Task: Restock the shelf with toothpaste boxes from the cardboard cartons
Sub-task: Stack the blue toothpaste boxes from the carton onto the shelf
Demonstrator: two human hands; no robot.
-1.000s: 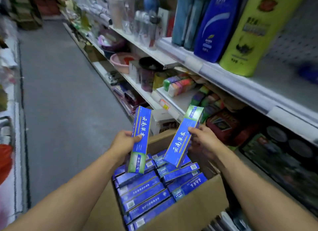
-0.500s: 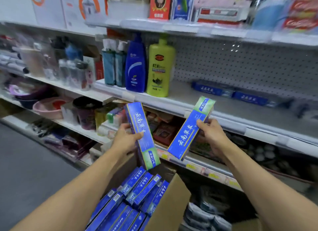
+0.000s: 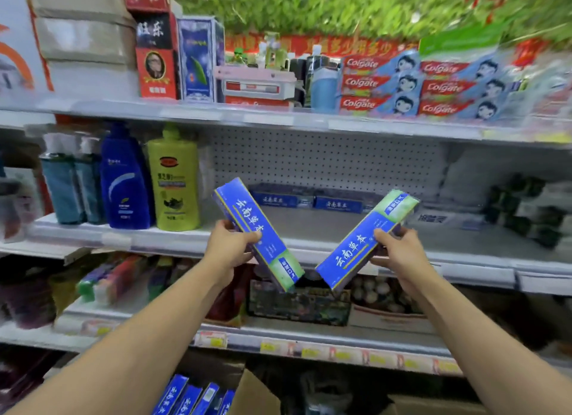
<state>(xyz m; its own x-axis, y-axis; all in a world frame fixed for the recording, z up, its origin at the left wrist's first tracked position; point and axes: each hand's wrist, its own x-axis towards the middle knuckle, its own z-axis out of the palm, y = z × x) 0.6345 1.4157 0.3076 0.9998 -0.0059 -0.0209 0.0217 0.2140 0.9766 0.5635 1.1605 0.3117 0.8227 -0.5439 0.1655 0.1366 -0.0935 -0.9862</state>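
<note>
Two blue toothpaste boxes are tilting apart in a V before the middle shelf (image 3: 309, 229): your left hand (image 3: 230, 247) is gripping the left box (image 3: 257, 232), your right hand (image 3: 399, 253) is gripping the right box (image 3: 365, 241). More boxes are lying at the shelf's back (image 3: 306, 198); the cardboard carton (image 3: 257, 396) is sitting below.

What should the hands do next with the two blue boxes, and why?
Probably reach forward and lay both boxes on the bare shelf. The left hand and right hand each grip a box just before it, and matching boxes already sit at the back.
</note>
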